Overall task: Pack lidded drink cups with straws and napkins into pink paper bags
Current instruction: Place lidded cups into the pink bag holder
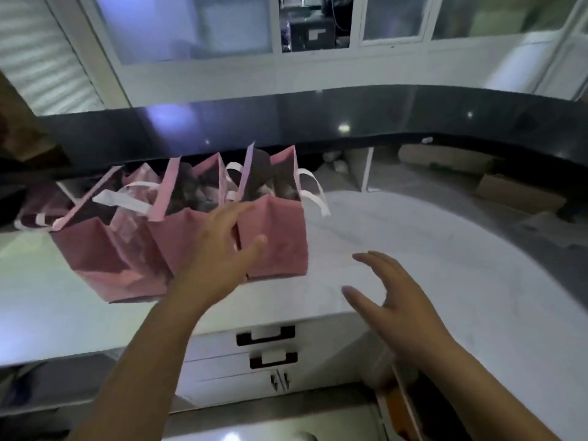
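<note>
The left hand [222, 249], nearest with its bare forearm, is spread wide and grips nothing. The right hand [401, 303] hangs just as open, fingers straight. Under both runs one white marble countertop [445, 249]. Beyond the left hand three pink paper bags stand in a touching row: left bag [95, 249], middle bag [173, 238], right bag [283, 249]. Its fingers overlap the right bag, but blur hides any contact. Below the hands are two black drawer handles [265, 335].

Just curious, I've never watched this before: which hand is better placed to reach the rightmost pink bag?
Probably the left hand: its straight fingers reach in front of the rightmost pink bag. The right hand hovers open over the white counter, apart from the bags.
</note>
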The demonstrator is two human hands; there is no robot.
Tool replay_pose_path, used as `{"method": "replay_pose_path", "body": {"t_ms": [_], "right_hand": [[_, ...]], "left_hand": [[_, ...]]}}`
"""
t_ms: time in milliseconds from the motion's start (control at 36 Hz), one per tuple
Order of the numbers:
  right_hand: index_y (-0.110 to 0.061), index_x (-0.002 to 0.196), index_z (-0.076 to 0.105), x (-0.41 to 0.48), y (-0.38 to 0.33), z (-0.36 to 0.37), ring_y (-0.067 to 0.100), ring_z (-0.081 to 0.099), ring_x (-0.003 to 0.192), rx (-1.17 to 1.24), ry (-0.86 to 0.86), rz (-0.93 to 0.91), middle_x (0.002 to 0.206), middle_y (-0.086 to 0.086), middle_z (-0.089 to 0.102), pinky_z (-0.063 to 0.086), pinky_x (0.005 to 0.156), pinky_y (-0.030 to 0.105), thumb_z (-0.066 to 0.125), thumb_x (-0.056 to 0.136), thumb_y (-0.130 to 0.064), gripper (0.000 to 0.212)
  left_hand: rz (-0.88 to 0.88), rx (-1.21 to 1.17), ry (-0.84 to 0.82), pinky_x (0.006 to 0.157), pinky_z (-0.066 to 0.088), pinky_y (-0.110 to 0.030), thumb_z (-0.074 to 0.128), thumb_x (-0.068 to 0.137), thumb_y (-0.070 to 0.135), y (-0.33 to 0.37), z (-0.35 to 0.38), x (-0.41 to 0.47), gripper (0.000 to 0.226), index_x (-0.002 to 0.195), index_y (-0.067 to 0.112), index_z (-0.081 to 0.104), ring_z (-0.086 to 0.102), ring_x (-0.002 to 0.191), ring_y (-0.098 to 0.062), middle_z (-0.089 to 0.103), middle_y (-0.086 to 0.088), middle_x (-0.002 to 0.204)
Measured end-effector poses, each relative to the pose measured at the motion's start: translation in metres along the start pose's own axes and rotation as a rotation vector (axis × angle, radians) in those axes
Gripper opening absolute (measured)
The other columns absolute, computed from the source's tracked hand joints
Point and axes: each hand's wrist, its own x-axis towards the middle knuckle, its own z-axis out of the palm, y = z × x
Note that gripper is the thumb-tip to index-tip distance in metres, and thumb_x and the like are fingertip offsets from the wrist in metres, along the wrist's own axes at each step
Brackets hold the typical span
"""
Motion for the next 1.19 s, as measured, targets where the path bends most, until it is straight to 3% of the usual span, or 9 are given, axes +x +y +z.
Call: {"method": "replay_pose_path", "body": {"t_ms": [139, 333, 472, 611, 694, 833, 944, 1083, 1194], "right_hand": [[-0.030, 0.132, 0.055, 0.096, -0.054, 0.011, 0.006, 0.052, 0.115, 0.101, 0.113, 0.018, 0.138, -0.011, 0.053, 0.047, 0.095, 0.031, 0.062, 0.091, -0.046, 0.045], [-0.021, 0.118, 0.063, 0.198, -0.079, 0.034, 0.017, 0.061, 0.100, 0.145, 0.173, 0.192, 0.111, -0.007, 0.062, 0.053, 0.086, 0.039, 0.067, 0.083, -0.045, 0.043], [-0.021, 0.076, 0.066, 0.230, -0.067, 0.052, 0.019, 0.065, 0.073, 0.065, 0.188, 0.293, 0.076, -0.003, 0.068, 0.051, 0.063, 0.030, 0.068, 0.081, -0.031, 0.012], [-0.018, 0.075, 0.070, 0.218, -0.048, 0.051, 0.014, 0.062, 0.069, 0.120, 0.354, 0.270, 0.077, -0.002, 0.069, 0.053, 0.063, 0.032, 0.065, 0.088, -0.032, 0.020], [-0.019, 0.079, 0.073, 0.189, -0.028, 0.039, 0.012, 0.063, 0.074, 0.203, 0.488, 0.266, 0.081, -0.005, 0.070, 0.057, 0.068, 0.036, 0.064, 0.091, -0.036, 0.023], [-0.018, 0.092, 0.075, 0.098, 0.016, 0.001, 0.005, 0.066, 0.075, 0.352, 0.734, 0.348, 0.095, -0.006, 0.072, 0.061, 0.072, 0.031, 0.068, 0.092, -0.032, 0.016], [-0.015, 0.095, 0.076, -0.007, 0.048, -0.033, 0.006, 0.068, 0.078, 0.428, 0.959, 0.429, 0.097, -0.009, 0.072, 0.059, 0.065, 0.026, 0.072, 0.089, -0.031, 0.018], [-0.026, 0.083, 0.074, -0.155, 0.081, -0.064, 0.008, 0.068, 0.074, 0.404, 1.206, 0.547, 0.079, -0.012, 0.072, 0.056, 0.060, 0.020, 0.070, 0.089, -0.024, 0.007], [-0.031, 0.081, 0.073, -0.272, 0.105, -0.078, 0.009, 0.069, 0.071, 0.346, 1.376, 0.672, 0.074, -0.016, 0.072, 0.055, 0.060, 0.020, 0.071, 0.088, -0.022, 0.011]], "left_hand": [[0.083, 0.213, -0.058, 0.100, 0.047, -0.045, 0.070, 0.085, 0.032, -0.015, -0.011, 0.110, 0.058, 0.139, 0.030, 0.049, 0.052, 0.119, -0.022, 0.045, 0.003, 0.141], [0.012, 0.397, -0.237, 0.089, 0.052, -0.041, 0.070, 0.084, 0.022, -0.015, -0.007, 0.187, 0.055, 0.136, 0.029, 0.051, 0.057, 0.107, -0.025, 0.053, -0.004, 0.136], [-0.035, 0.366, -0.293, 0.085, 0.057, -0.041, 0.071, 0.084, 0.013, -0.022, -0.004, 0.204, 0.054, 0.134, 0.025, 0.056, 0.063, 0.098, -0.022, 0.062, -0.004, 0.128], [-0.079, 0.154, -0.236, 0.093, 0.054, -0.036, 0.064, 0.090, 0.006, -0.024, 0.001, 0.201, 0.041, 0.129, 0.020, 0.064, 0.063, 0.105, -0.017, 0.063, -0.004, 0.130], [-0.074, -0.016, -0.200, 0.094, 0.055, -0.044, 0.066, 0.087, 0.004, -0.018, 0.009, 0.187, 0.042, 0.125, 0.022, 0.067, 0.067, 0.103, -0.019, 0.068, -0.001, 0.122], [0.032, -0.288, -0.273, 0.081, 0.059, -0.033, 0.063, 0.084, -0.004, 0.031, 0.043, 0.141, 0.047, 0.117, 0.029, 0.071, 0.069, 0.087, -0.005, 0.073, 0.007, 0.106], [0.143, -0.479, -0.440, 0.060, 0.054, -0.023, 0.060, 0.083, -0.008, 0.090, 0.087, 0.084, 0.052, 0.114, 0.032, 0.070, 0.070, 0.077, -0.003, 0.074, 0.007, 0.104], [0.268, -0.606, -0.729, 0.076, 0.061, -0.032, 0.064, 0.086, -0.005, 0.170, 0.154, -0.013, 0.050, 0.112, 0.037, 0.067, 0.072, 0.094, -0.009, 0.073, 0.010, 0.109], [0.345, -0.631, -0.956, 0.071, 0.059, -0.022, 0.063, 0.087, -0.005, 0.232, 0.206, -0.101, 0.049, 0.116, 0.035, 0.067, 0.069, 0.091, 0.003, 0.070, 0.028, 0.098]]}}
